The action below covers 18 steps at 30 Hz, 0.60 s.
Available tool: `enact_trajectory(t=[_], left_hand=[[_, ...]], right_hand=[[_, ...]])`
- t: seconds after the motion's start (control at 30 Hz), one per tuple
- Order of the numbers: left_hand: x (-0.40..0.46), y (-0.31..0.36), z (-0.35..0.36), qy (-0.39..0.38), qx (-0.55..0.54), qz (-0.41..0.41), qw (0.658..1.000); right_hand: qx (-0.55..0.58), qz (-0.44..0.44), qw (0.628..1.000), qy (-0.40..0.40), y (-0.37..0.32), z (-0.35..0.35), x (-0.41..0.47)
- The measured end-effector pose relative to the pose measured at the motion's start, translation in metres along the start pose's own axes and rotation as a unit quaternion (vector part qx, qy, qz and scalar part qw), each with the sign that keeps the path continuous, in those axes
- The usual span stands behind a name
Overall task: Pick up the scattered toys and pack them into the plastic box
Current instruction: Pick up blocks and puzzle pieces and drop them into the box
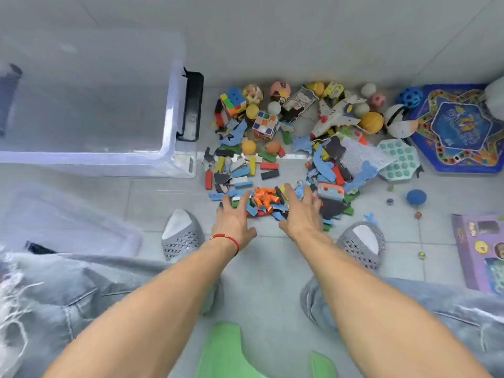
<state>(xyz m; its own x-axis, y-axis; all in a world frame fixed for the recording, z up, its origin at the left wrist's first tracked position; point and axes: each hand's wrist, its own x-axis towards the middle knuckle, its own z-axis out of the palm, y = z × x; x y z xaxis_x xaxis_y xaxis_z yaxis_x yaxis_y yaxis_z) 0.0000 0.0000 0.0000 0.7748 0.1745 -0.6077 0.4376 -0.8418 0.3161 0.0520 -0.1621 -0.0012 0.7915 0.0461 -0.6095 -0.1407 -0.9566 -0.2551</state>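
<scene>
On floor: 2 cubes (pixel 233 100), 1 box (pixel 174 110).

orange figure (pixel 265 199) | clear plastic box (pixel 169 115), black latch (pixel 192 106) | red wrist string (pixel 227 239) | multicoloured cube (pixel 265 125)

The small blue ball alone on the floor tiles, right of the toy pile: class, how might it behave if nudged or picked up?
The blue ball is round and sits on smooth tiles, so it would probably roll. Its surface looks matte, perhaps foam, so likely light and easy to grip.
</scene>
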Motion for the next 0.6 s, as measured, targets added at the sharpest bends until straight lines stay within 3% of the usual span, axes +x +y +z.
enact_trajectory(t=[0.1, 0.17, 0.3, 0.4, 0.6], left_hand=[[0.026, 0.002, 0.007, -0.005, 0.089, 0.038, 0.995], [0.044, 0.004, 0.016, -0.005, 0.092, 0.027, 0.995], [0.066, 0.010, 0.029, 0.052, 0.124, 0.032, 0.990], [0.076, 0.014, 0.026, 0.080, 0.138, 0.042, 0.986], [0.082, 0.015, 0.020, 0.064, 0.027, 0.009, 0.998]], right_hand=[[-0.058, 0.006, 0.998, -0.007, 0.004, 0.011, 0.026], [-0.061, -0.011, 0.998, -0.003, 0.006, 0.017, 0.038], [-0.028, -0.071, 0.996, 0.051, 0.007, 0.019, 0.052], [-0.059, -0.070, 0.996, 0.021, 0.004, 0.013, 0.057], [-0.103, -0.059, 0.993, -0.006, -0.009, 0.002, 0.074]])
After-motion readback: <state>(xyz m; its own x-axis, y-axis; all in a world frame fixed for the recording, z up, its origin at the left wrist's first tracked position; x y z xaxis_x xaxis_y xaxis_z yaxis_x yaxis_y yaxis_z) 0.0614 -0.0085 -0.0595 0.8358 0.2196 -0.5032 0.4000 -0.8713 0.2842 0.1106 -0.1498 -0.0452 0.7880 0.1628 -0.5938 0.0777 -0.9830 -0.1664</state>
